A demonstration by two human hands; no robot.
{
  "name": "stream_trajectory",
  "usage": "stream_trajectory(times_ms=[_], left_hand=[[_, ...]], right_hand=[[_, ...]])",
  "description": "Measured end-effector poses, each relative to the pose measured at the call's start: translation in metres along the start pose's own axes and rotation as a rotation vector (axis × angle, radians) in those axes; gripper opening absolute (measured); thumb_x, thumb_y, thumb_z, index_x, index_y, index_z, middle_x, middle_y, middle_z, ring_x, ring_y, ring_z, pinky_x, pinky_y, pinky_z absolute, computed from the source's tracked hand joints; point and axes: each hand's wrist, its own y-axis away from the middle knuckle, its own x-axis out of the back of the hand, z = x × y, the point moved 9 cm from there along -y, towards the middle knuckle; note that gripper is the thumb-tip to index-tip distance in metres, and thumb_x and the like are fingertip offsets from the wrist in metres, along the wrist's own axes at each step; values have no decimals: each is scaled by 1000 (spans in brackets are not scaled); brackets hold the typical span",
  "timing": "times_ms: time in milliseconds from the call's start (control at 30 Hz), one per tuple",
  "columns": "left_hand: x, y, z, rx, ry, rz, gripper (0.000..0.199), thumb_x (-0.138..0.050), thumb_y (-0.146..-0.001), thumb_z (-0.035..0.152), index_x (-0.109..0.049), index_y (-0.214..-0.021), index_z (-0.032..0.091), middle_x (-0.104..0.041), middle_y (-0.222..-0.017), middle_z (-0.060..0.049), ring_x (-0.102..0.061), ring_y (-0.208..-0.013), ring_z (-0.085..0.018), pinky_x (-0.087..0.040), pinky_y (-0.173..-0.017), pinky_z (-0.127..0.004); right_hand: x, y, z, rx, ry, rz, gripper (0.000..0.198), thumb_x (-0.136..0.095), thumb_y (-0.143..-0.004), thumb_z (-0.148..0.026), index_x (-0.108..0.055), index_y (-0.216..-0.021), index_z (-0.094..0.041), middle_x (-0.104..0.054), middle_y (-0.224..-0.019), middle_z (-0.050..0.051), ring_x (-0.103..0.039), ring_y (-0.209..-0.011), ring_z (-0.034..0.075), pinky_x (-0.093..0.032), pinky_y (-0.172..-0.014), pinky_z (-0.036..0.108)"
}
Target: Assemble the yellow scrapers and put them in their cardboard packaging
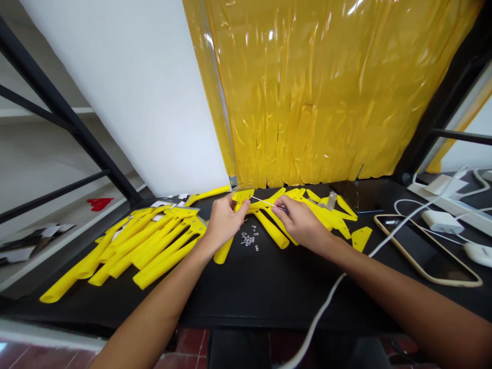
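Note:
My left hand (227, 216) is closed around a yellow plastic part with a tubular handle (223, 252), its flat end showing above the fingers. My right hand (298, 218) grips a thin screwdriver (265, 202), whose tip reaches the flat end of that part. Just below the hands lies a scatter of small metal nuts or screws (249, 239). More yellow tubular parts (274, 230) rest between and behind my hands. To the left of my left hand is a pile of similar yellow handled parts (149, 246). Flat yellow pieces (330, 215) lie beyond my right hand.
On the right are a phone in a pale case (426, 251), a dark tablet-like device (357, 196) and a white charger (442, 222). A white cable (330, 297) crosses the black tabletop (284, 297). A yellow plastic strip curtain (307, 102) and white panel (146, 92) stand behind.

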Motion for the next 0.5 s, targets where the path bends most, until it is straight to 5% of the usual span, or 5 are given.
stream_trajectory(times_ms=[200,367,500], left_hand=[[-6,-1,-1,-6,-43,-61,23,-58,-90,40,-60,-81,18,-57,-50,4,-51,-36,-11,-39,-40,-23],[-9,-2,-9,76,12,-104,27,-57,-91,41,-57,-76,18,-57,-50,3,-52,-35,-12,-41,-38,-24],[-9,-3,-10,88,52,-111,30,-58,-90,41,-55,-72,18,-57,-49,2,-52,-34,-11,-41,-39,-24]], right_hand=[[6,0,-8,26,81,-40,35,-38,-102,-37,-59,-78,-21,-69,-80,3,-62,-75,18,-37,-68,30],[10,2,-4,-10,139,26,19,-49,-98,-36,-57,-105,-21,-71,-92,5,-65,-80,21,-40,-69,29],[14,6,-9,-8,260,71,16,-47,-99,-33,-56,-99,-20,-71,-96,7,-65,-83,23,-38,-68,30]])
